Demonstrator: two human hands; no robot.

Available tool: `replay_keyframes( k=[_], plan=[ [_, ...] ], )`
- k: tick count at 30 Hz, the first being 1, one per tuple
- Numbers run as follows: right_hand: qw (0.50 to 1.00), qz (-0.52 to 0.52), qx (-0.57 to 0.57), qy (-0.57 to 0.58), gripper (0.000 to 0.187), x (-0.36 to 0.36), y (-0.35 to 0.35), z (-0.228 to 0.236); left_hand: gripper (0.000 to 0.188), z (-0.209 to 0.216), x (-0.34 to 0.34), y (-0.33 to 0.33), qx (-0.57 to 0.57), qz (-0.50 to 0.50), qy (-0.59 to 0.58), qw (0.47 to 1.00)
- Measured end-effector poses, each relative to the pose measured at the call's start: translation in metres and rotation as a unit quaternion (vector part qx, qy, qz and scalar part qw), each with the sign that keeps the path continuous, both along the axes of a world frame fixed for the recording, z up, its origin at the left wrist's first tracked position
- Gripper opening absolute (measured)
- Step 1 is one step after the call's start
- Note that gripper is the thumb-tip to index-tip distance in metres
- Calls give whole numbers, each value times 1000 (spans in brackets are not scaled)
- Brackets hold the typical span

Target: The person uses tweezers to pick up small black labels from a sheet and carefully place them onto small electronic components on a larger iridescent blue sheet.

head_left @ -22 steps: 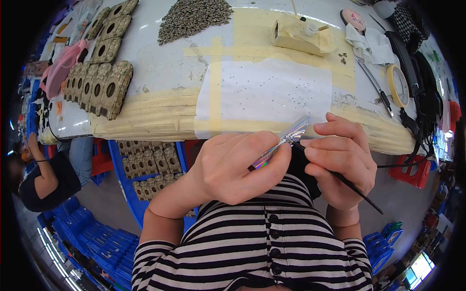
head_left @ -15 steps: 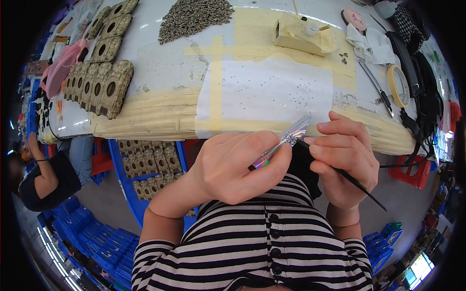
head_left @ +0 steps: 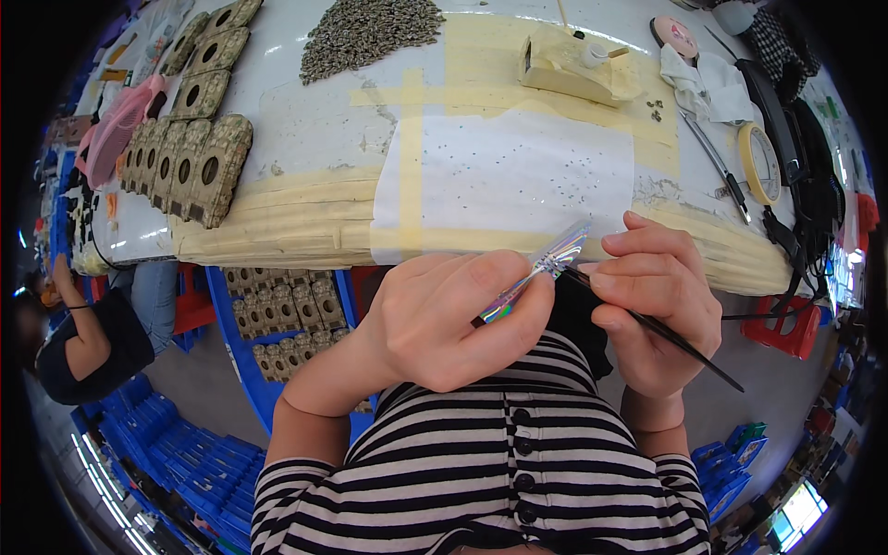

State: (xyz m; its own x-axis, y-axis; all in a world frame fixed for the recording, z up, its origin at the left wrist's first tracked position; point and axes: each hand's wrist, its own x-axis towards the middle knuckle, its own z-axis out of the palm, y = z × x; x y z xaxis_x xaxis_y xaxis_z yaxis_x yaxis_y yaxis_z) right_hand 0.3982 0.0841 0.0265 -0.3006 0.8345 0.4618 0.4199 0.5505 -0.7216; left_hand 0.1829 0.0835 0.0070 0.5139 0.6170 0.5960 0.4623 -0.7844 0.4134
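Note:
Between the thumb and fingers of my left hand (head_left: 462, 314) is a shiny, iridescent piece (head_left: 562, 248) with a pointed, wing-like end; its exact kind does not show. My right hand (head_left: 659, 301) pinches a thin black brush-like stick (head_left: 675, 342). The stick's tip meets or nearly meets the shiny piece where the left fingers grip it. Both hands hover at the table's front edge. Just beyond them lies a white paper sheet (head_left: 481, 190) scattered with tiny dark and glinting specks.
Camouflage-patterned cases (head_left: 211, 171) stand in rows at left, beside a pink basket (head_left: 125, 125). A heap of small metallic pieces (head_left: 370, 37) lies at the back. A taped box (head_left: 573, 69), tape roll (head_left: 758, 166) and pen (head_left: 721, 171) lie rightward. A blue tray (head_left: 242, 356) holds more cases below; another person (head_left: 97, 333) sits left.
The black stick has shifted very slightly, its rear end moving a little down and right. The shiny piece is tilted a touch differently in my left fingers. Otherwise the scene is the same.

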Motion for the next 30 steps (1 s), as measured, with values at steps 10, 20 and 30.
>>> replay_keyframes(
  k=[10,20,30],
  plan=[
    [1000,2,-2,-6,22,-1,-1,0,31,-1,0,0,3,0,-3,1000],
    [984,-107,100,-102,23,13,8,-9,29,8,-5,0,-99,-32,-63,993],
    [967,-104,127,-193,20,17,11,-22,25,9,-2,-1,-197,-33,-116,973]
  ],
)
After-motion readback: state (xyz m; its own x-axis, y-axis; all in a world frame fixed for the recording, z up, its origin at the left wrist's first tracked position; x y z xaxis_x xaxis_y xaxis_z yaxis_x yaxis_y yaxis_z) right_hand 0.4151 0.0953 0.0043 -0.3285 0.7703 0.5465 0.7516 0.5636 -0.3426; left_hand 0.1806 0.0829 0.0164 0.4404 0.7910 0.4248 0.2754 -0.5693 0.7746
